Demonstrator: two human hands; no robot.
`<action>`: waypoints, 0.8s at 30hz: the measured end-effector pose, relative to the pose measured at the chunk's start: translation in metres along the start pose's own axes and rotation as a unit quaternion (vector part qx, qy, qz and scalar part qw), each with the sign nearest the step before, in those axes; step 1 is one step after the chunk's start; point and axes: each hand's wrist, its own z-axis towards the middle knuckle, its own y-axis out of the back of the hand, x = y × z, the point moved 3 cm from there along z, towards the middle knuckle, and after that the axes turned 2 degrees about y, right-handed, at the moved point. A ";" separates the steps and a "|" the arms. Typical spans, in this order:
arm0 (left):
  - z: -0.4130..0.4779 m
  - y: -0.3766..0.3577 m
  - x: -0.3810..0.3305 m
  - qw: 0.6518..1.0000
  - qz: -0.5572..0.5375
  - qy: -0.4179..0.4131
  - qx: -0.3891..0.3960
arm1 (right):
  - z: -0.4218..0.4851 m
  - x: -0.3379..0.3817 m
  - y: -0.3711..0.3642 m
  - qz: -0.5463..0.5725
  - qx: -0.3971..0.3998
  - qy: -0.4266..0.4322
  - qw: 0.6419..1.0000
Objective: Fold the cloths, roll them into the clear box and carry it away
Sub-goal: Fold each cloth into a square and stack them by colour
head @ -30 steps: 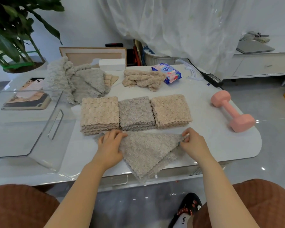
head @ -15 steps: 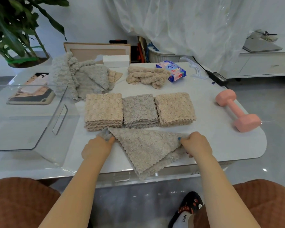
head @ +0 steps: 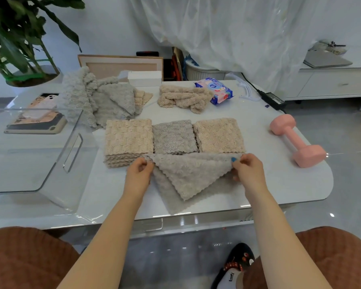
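Observation:
A grey-beige fluffy cloth [head: 188,178] lies at the table's near edge, folded into a triangle that points toward me. My left hand [head: 139,174] pinches its left corner and my right hand [head: 246,170] pinches its right corner. Just behind stand three stacks of folded cloths: beige [head: 127,140], grey [head: 173,136] and beige [head: 219,135]. A heap of unfolded cloths [head: 100,99] lies at the back left, and a crumpled beige cloth [head: 181,97] sits at the back middle. The clear box [head: 35,147] stands at the left with a slot handle.
A pink dumbbell [head: 296,140] lies at the right on the white table [head: 279,184]. A wipes pack [head: 215,90], a white box [head: 144,78] and a power adapter [head: 271,99] sit at the back. A tablet [head: 35,122] lies behind the clear box, beside a potted plant [head: 19,44].
Both hands have lifted the cloth's two side corners and carried them toward the stacks. The cloth's top edge now reaches the front of the stacks.

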 end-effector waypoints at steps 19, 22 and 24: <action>-0.009 0.040 -0.046 0.960 -0.269 -0.003 0.076 | -0.014 0.046 0.021 0.197 0.114 0.035 0.973; -0.005 0.046 -0.055 0.987 -0.133 -0.090 0.021 | -0.012 0.050 0.024 0.159 0.067 0.056 0.983; -0.006 0.050 -0.068 0.984 -0.110 -0.136 0.016 | -0.010 0.056 0.024 0.159 0.035 0.032 0.986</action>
